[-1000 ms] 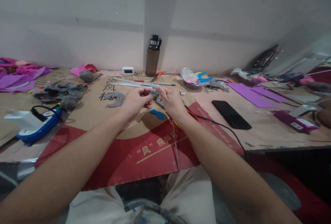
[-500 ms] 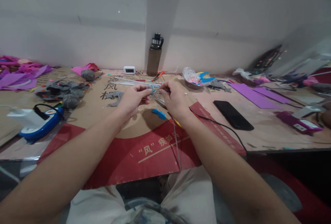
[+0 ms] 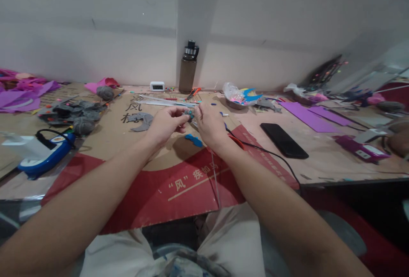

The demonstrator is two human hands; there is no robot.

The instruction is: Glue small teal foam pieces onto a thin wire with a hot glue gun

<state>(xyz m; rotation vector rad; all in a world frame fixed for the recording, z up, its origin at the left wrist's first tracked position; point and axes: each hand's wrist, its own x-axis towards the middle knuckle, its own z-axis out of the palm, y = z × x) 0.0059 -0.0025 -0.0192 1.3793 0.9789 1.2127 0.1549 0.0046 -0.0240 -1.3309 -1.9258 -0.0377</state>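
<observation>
A small teal beaded-looking piece (image 3: pixel 191 113), too small to make out in detail, is between my hands above the cardboard sheet (image 3: pixel 128 200). My left hand (image 3: pixel 168 124) pinches its left side between thumb and forefinger. My right hand (image 3: pixel 209 124) is closed at its right side, its curled fingertips partly hidden behind the back of the hand. Under my hands lies a blue cut-out piece (image 3: pixel 193 140). A grey felt cut-out (image 3: pixel 141 121) lies left of my left hand. By my right wrist a red curved thing (image 3: pixel 235 142) shows, mostly covered.
A bottle (image 3: pixel 188 68) and a small white digital clock (image 3: pixel 157 86) stand by the wall. Rightward are a bowl of scraps (image 3: pixel 234 103), a black phone (image 3: pixel 284 140) and purple sheets (image 3: pixel 308 116). Grey yarn and felt (image 3: pixel 79 115) and a blue power strip (image 3: pixel 47 157) lie left.
My right hand has turned inward and closed in on the teal piece; its back now faces me more. My left hand still pinches the piece. The view has shifted slightly.
</observation>
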